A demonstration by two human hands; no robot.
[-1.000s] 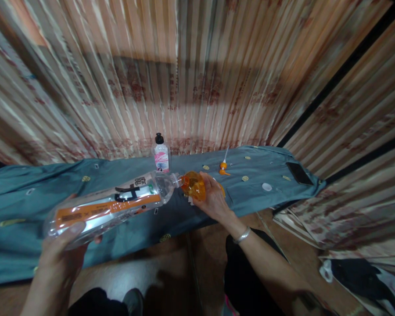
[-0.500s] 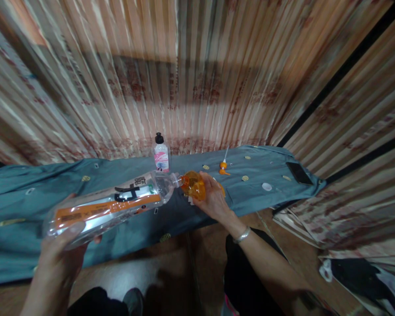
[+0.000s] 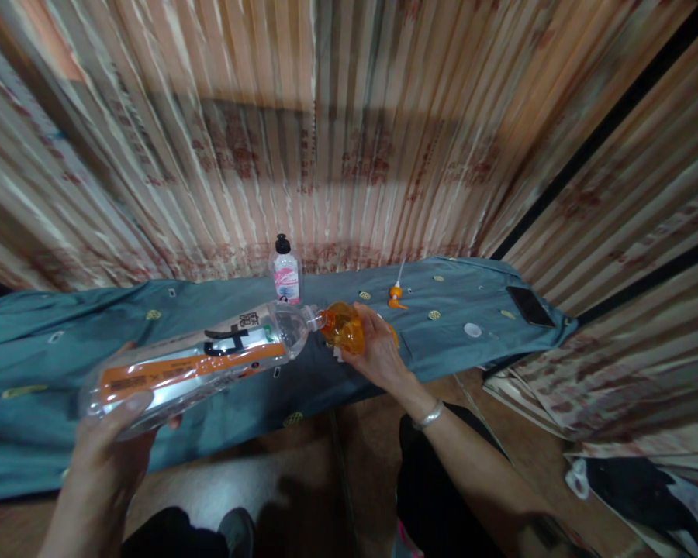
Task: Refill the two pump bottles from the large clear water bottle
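Note:
My left hand [image 3: 116, 426] is closed around the base of a large clear plastic bottle [image 3: 191, 364] with an orange and silver label. That bottle lies almost level in the air, its neck pointing right. Its mouth meets the neck of an orange translucent bottle [image 3: 343, 328], which my right hand [image 3: 380, 350] grips from the right side. Whether liquid passes between the two necks I cannot tell. Behind them stands a small clear bottle [image 3: 286, 275] with a black cap and pink label. An orange pump head [image 3: 395, 294] with a clear tube lies to the right.
A green patterned cloth [image 3: 221, 291] covers the narrow table. On its right part lie a dark phone [image 3: 529, 306] and a white round lid-like disc [image 3: 472, 330]. Pleated curtains [image 3: 361, 139] rise behind the table, and a dark pole [image 3: 593, 147] slants at the right.

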